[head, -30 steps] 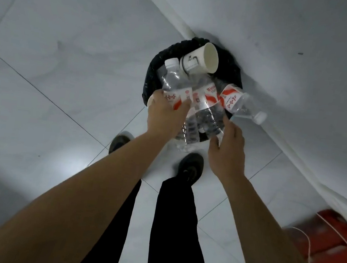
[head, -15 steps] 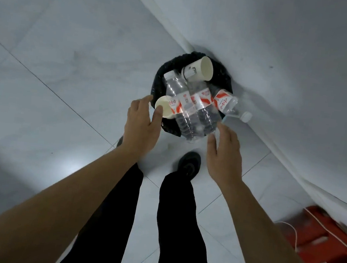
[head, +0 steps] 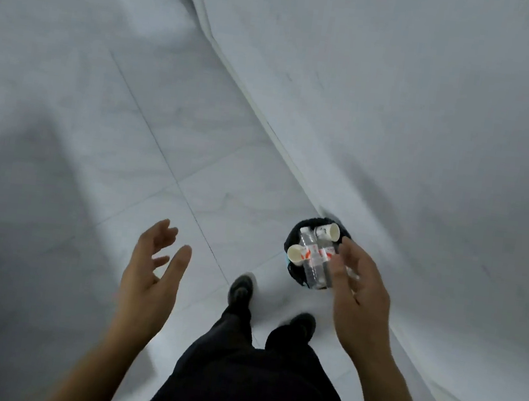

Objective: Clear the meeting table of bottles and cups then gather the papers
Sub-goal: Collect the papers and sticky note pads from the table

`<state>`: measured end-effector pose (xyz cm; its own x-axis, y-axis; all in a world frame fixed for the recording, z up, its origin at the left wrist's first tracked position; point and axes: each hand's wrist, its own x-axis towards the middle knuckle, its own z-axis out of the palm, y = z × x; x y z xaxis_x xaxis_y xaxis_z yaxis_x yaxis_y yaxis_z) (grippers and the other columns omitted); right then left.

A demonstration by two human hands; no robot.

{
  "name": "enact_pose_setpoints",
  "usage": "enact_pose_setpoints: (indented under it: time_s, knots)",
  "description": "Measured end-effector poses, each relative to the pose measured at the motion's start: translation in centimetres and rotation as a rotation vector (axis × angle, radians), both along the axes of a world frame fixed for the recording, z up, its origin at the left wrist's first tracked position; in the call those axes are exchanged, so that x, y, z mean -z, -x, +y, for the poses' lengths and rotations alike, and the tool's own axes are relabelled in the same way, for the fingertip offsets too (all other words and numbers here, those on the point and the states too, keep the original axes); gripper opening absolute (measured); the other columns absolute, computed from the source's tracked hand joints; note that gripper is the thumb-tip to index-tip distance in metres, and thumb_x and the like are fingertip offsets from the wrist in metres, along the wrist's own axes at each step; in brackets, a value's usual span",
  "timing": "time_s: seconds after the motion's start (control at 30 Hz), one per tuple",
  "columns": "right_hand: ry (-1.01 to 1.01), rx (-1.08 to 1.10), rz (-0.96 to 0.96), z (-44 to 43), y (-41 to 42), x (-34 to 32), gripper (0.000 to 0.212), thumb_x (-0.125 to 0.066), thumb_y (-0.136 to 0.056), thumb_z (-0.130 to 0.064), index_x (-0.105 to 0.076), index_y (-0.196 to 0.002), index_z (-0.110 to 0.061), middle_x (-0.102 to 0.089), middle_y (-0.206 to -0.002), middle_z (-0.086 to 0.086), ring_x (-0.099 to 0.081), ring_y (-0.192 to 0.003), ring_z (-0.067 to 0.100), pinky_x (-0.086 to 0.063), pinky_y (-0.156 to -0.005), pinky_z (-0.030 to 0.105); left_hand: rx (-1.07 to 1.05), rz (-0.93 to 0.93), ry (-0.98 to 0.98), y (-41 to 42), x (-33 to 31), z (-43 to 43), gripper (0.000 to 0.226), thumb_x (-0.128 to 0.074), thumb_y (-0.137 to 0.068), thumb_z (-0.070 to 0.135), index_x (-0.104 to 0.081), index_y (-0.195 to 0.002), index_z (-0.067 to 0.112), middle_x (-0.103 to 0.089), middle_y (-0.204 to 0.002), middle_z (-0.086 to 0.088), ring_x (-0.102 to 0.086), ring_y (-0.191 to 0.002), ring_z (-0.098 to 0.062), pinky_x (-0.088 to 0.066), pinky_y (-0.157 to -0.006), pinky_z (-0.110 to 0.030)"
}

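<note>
A: Fingers (head: pixel 165 238) on your left hand (head: pixel 151 273) spread loose, holding nothing. Right hand (head: pixel 357 298)?

B: Same, yours is spread and empty, partly covering the bin (head: pixel 295 237).

A: Bottles (head: pixel 311 256), cups (head: pixel 296 254)?

B: Piled in that black bin on the floor (head: pixel 100 113), right of your shoes (head: pixel 240 289), against the wall (head: pixel 432 121).

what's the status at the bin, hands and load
Left hand open, empty. Right hand open, empty, partly covering the bin. Bottles and two cups piled in bin by the wall. Papers not in view.
</note>
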<state>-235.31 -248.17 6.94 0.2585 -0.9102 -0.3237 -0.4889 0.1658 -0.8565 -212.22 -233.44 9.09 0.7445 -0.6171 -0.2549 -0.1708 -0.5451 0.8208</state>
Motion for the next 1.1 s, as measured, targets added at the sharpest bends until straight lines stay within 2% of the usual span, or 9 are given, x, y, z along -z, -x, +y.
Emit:
enact_pose_setpoints:
  time_s: [0.1, 0.17, 0.27, 0.43, 0.53, 0.7, 0.83, 0.9, 1.1]
  knots:
    - [0.022, 0.007, -0.129, 1.1, -0.8, -4.4, 0.036, -0.053, -0.096, -0.039, -0.058, -0.132, -0.033, -0.062, -0.12, -0.026, -0.055, -0.11, -0.018, -0.043, -0.082, 0.0, -0.178, -0.021, 0.093, 0.3, -4.1, 4.1, 0.047, -0.058, -0.088, 0.047, -0.047, -0.133, 0.034, -0.06, -0.128, 0.009, -0.056, -0.121, -0.004, -0.044, -0.091, -0.022]
    - [-0.001, -0.04, -0.195, 1.5, -1.9, -5.8, 0.039, -0.054, -0.091, -0.044, -0.059, -0.128, -0.035, -0.063, -0.12, -0.026, -0.055, -0.108, -0.019, -0.041, -0.077, -0.003, -0.281, -0.048, 0.129, 0.6, -5.3, 6.2, 0.048, -0.058, -0.082, 0.053, -0.048, -0.128, 0.045, -0.06, -0.128, 0.01, -0.057, -0.12, -0.007, -0.044, -0.091, -0.025]
    - [-0.029, -0.174, -0.229, 1.5, -5.1, -5.6, 0.042, -0.061, -0.092, -0.044, -0.059, -0.131, -0.031, -0.064, -0.125, -0.018, -0.057, -0.111, -0.014, -0.042, -0.079, -0.001, -0.391, -0.096, 0.134, 0.0, -5.8, 8.5, 0.044, -0.057, -0.081, 0.053, -0.045, -0.123, 0.054, -0.059, -0.129, 0.015, -0.057, -0.119, -0.004, -0.045, -0.091, -0.025]
    - [-0.004, -0.347, -0.241, 1.8, -12.5, -6.3, 0.047, -0.058, -0.087, -0.041, -0.056, -0.133, -0.031, -0.062, -0.127, -0.019, -0.056, -0.115, -0.012, -0.05, -0.085, 0.012, -0.52, -0.099, 0.195, -3.6, -6.1, 11.8, 0.058, -0.058, -0.081, 0.053, -0.048, -0.134, 0.032, -0.059, -0.129, 0.013, -0.056, -0.118, 0.001, -0.046, -0.09, -0.026]
    - [0.071, -0.447, -0.223, 1.7, -18.6, -6.5, 0.049, -0.06, -0.087, -0.039, -0.055, -0.134, -0.027, -0.061, -0.131, -0.016, -0.056, -0.118, -0.007, -0.046, -0.083, 0.006, -0.623, -0.096, 0.264, -8.2, -5.5, 12.5, 0.062, -0.059, -0.077, 0.055, -0.05, -0.133, 0.03, -0.062, -0.127, 0.008, -0.06, -0.113, 0.0, -0.047, -0.089, -0.027]
    - [0.21, -0.553, -0.211, 2.5, -31.2, -7.4, 0.05, -0.06, -0.086, -0.041, -0.054, -0.135, -0.03, -0.058, -0.132, -0.018, -0.055, -0.121, -0.005, -0.048, -0.087, 0.013, -0.703, -0.103, 0.392, -19.5, -5.2, 13.4, 0.054, -0.06, -0.077, 0.056, -0.05, -0.127, 0.042, -0.061, -0.128, 0.01, -0.059, -0.118, -0.004, -0.046, -0.092, -0.03]
    - [0.248, -0.658, -0.253, 2.7, -40.7, -9.5, 0.051, -0.063, -0.086, -0.037, -0.054, -0.136, -0.028, -0.06, -0.132, -0.018, -0.056, -0.122, -0.001, -0.047, -0.089, 0.009, -0.729, -0.165, 0.443, -28.0, -7.2, 14.2, 0.061, -0.058, -0.079, 0.056, -0.048, -0.135, 0.031, -0.059, -0.129, 0.011, -0.056, -0.123, -0.009, -0.046, -0.094, -0.031]
    - [0.267, -0.686, -0.255, 2.8, -44.6, -10.0, 0.05, -0.065, -0.087, -0.038, -0.055, -0.135, -0.029, -0.06, -0.131, -0.02, -0.057, -0.122, 0.0, -0.048, -0.09, 0.01, -0.732, -0.173, 0.466, -31.5, -7.7, 14.5, 0.058, -0.06, -0.079, 0.054, -0.049, -0.132, 0.034, -0.061, -0.128, 0.009, -0.056, -0.123, -0.012, -0.046, -0.094, -0.032]
    - [0.252, -0.698, -0.266, 1.3, -56.6, -7.4, 0.05, -0.066, -0.084, -0.034, -0.056, -0.133, -0.031, -0.061, -0.13, -0.018, -0.058, -0.12, 0.001, -0.051, -0.092, 0.017, -0.768, -0.172, 0.434, -43.0, -5.6, 13.4, 0.057, -0.061, -0.077, 0.051, -0.051, -0.13, 0.03, -0.063, -0.124, 0.006, -0.058, -0.12, -0.011, -0.049, -0.09, -0.017]
